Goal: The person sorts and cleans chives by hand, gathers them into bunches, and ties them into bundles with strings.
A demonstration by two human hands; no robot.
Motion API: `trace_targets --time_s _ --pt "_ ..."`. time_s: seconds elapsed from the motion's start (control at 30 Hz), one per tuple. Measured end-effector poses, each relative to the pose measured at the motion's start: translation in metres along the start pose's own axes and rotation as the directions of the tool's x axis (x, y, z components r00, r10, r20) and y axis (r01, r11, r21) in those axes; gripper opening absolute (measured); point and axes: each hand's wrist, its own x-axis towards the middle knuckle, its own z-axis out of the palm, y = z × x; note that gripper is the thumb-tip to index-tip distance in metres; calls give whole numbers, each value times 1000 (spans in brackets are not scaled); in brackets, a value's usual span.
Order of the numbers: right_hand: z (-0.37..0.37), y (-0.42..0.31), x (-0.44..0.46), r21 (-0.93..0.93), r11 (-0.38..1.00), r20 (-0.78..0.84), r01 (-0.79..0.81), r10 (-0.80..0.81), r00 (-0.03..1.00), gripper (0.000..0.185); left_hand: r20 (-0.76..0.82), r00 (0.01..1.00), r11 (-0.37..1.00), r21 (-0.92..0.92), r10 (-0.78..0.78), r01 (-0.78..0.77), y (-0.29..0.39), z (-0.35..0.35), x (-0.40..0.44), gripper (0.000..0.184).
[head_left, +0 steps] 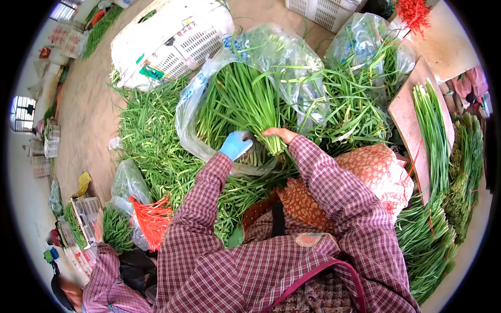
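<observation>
A bunch of long green stalks (253, 101) lies over the opening of a clear plastic bag (188, 112) that has more greens inside. My right hand (280, 134) is bare and wrapped round the lower end of the bunch. Just left of it, my left hand (237, 144), in a light blue glove, is closed at the stalk ends in the bag; its fingertips are hidden, so what it holds I cannot make out. Loose greens (151, 130) are heaped around the bag.
White crates (182, 47) stand at the upper left. Red ties (151, 221) hang at the lower left. Long stalks (432, 135) lie on a board (409, 112) at right, above tied bundles (425, 250). Another person's sleeve (112, 281) shows at the bottom left.
</observation>
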Motion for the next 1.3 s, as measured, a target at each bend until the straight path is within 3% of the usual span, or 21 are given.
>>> trace_targets --time_s 0.03,0.13,0.2,0.27,0.3,0.33,0.4,0.5,0.57,0.7,0.77,0.8,0.87,0.9,0.97,1.0,1.1,1.13,1.2,1.27,1.3 --pt "-4 1 1 -7 1000 0 5 -5 1000 76 62 996 990 -116 -70 77 8 0 0 32" --pt "-14 3 3 -19 1000 7 21 -21 1000 66 49 998 998 32 -47 45 21 12 8 29" --pt "-22 6 2 -29 999 11 33 -33 999 60 -42 996 994 62 -84 87 -5 29 39 35" --pt "-30 14 -2 -34 997 14 67 -67 998 54 47 933 934 55 -356 353 4 36 52 39" --pt "-35 19 -7 -40 995 16 89 -89 996 51 -14 948 891 338 -318 304 11 41 58 43" --pt "-36 3 -38 1 1000 30 -18 18 999 43 -14 951 894 339 -308 294 3 44 67 43" --pt "-37 -11 -83 82 992 76 -99 93 993 40 -2 984 973 149 -179 177 2 43 71 39" --pt "-59 6 -146 182 983 202 -37 -1 979 37 34 993 994 0 -112 112 19 32 68 41" --pt "-62 4 -203 214 976 186 25 -66 980 40 28 993 991 -62 -117 119 16 30 71 43" --pt "-63 -7 -304 124 974 1 187 -189 982 48 47 982 959 -211 -185 190 7 26 64 47" --pt "-44 -33 -337 182 932 -72 314 -306 949 48 90 972 924 -302 -218 235 5 22 50 49" --pt "-39 -43 -348 188 936 -88 297 -285 955 47 111 970 912 -332 -217 242 3 21 42 51" --pt "-56 -22 -341 151 972 -60 179 -172 983 55 175 983 949 -294 -59 109 -5 16 27 56" --pt "-61 -16 -335 140 982 -20 126 -124 992 57 257 966 991 -111 -37 68 23 -3 -9 60" --pt "-58 -9 -321 77 994 -6 84 -84 996 58 430 903 988 135 15 -81 49 -23 -53 66" --pt "-52 -7 -314 37 996 -4 77 -77 997 59 516 854 892 351 69 -284 42 -28 -59 64" --pt "-25 -7 -302 -26 995 81 97 -94 992 57 704 622 908 -77 343 -412 138 -72 -149 45" --pt "-16 -25 -308 -115 993 153 -20 38 987 54 657 377 668 -263 652 -696 156 -75 -165 49" --pt "5 -26 -305 -183 983 259 3 45 965 59 524 130 455 -558 842 -694 219 -74 -201 61" --pt "26 -35 -296 -408 913 382 -19 190 905 69 518 31 331 -497 855 -802 264 -66 -207 80" --pt "36 -27 -292 -157 943 455 294 -195 869 73 546 71 401 -515 835 -757 277 -50 -198 89"
